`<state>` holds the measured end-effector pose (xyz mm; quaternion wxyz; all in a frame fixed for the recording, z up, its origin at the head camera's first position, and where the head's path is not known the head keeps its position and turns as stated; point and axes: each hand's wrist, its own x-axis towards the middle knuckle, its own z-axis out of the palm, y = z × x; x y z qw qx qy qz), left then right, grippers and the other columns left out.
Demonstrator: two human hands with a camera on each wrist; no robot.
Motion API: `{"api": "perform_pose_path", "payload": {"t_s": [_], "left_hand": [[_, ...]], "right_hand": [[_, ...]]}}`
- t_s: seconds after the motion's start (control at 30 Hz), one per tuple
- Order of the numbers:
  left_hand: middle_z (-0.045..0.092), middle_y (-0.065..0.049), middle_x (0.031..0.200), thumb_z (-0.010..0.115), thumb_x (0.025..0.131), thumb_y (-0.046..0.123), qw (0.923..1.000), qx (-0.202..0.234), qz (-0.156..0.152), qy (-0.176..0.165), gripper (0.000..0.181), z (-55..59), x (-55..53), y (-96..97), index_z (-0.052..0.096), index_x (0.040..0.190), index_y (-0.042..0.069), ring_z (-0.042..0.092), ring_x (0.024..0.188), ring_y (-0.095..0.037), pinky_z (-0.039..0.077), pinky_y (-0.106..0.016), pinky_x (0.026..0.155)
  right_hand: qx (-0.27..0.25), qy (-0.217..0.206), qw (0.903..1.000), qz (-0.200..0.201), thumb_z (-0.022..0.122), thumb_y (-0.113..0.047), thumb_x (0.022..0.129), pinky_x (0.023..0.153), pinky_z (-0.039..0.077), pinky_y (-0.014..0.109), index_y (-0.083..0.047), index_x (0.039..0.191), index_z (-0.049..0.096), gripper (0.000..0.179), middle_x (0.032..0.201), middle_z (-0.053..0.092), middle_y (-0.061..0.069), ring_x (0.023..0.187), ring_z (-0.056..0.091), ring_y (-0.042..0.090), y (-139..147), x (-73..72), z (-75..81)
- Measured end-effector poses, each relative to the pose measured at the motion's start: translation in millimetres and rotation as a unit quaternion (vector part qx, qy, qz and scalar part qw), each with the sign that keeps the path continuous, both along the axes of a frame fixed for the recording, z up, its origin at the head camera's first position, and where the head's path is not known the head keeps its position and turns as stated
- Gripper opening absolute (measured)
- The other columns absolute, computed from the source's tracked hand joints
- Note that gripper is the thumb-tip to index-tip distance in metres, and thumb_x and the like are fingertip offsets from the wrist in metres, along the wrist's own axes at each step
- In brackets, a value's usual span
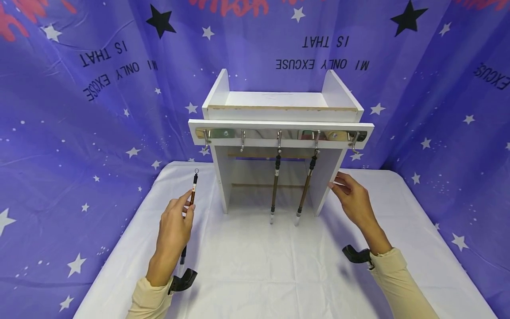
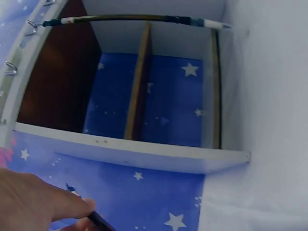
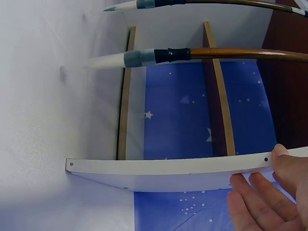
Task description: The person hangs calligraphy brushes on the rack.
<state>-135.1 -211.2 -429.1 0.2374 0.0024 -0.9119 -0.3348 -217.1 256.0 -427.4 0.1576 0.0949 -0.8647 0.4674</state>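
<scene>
My left hand (image 1: 172, 230) pinches a calligraphy brush (image 1: 194, 188) left of a white wooden shelf rack (image 1: 222, 177). This brush has a brown handle and a wire loop at its top end; its bristle end points down, partly behind the hand. My right hand (image 1: 354, 199) holds the rack's right side panel (image 3: 168, 167), thumb at the front edge and fingers along the outer face. Two similar brushes hang bristles down from the rack's metal hooks: one brush (image 1: 275, 186) on the middle hook, another brush (image 1: 306, 186) on the hook to its right.
A hook rail (image 1: 263, 134) with several metal hooks runs across the rack's front. The rack stands on a table with a white cloth (image 1: 255, 274). Purple curtains (image 1: 119, 88) with stars and lettering surround the table at the back and sides.
</scene>
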Motion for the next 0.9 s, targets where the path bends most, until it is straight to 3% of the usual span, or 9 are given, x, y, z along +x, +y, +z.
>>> {"api": "perform_pose_path", "payload": {"t_s": [0.33, 0.53, 0.6, 0.9], "left_hand": [[0.07, -0.013, 0.111, 0.068, 0.102, 0.002, 0.9976, 0.035, 0.007, 0.059, 0.047, 21.6, 15.0, 13.4, 0.063, 0.147, 0.013, 0.069, 0.095, -0.027, 0.061, -0.042, 0.076], [0.07, -0.01, 0.111, 0.072, 0.1, 0.003, 0.9924, 0.061, -0.002, 0.107, 0.048, 33.9, 27.5, 24.4, 0.066, 0.146, 0.018, 0.069, 0.096, -0.02, 0.05, -0.006, 0.077], [0.07, -0.01, 0.11, 0.073, 0.099, 0.002, 0.9895, 0.07, -0.012, 0.125, 0.049, 37.8, 31.3, 28.8, 0.066, 0.145, 0.019, 0.069, 0.097, -0.019, 0.046, 0.001, 0.078], [0.071, -0.009, 0.108, 0.073, 0.099, 0.001, 0.9777, 0.096, -0.054, 0.179, 0.05, 51.3, 36.0, 48.7, 0.067, 0.145, 0.021, 0.068, 0.096, -0.018, 0.052, -0.003, 0.081]], "right_hand": [[0.0, 0.006, 1.0, 0.0, 0.065, -0.026, 0.107, 0.089, 0.047, 0.0, -0.004, 0.147, 0.059, 0.045, 0.137, 0.067, 0.022, 0.123, 0.068, 0.043, -0.4, 0.6, 0.5], [0.003, 0.007, 1.0, -0.001, 0.065, -0.026, 0.107, 0.088, 0.048, 0.0, -0.004, 0.147, 0.059, 0.045, 0.137, 0.068, 0.022, 0.122, 0.068, 0.043, -0.2, -0.5, -0.6], [0.003, 0.007, 1.0, 0.0, 0.065, -0.026, 0.107, 0.088, 0.047, 0.0, -0.003, 0.147, 0.059, 0.046, 0.137, 0.067, 0.022, 0.122, 0.068, 0.043, 0.0, -0.7, -0.6], [0.006, 0.001, 1.0, -0.004, 0.066, -0.027, 0.107, 0.087, 0.048, 0.0, -0.003, 0.148, 0.058, 0.048, 0.137, 0.067, 0.023, 0.122, 0.069, 0.041, 0.4, -0.9, -0.6]]}}
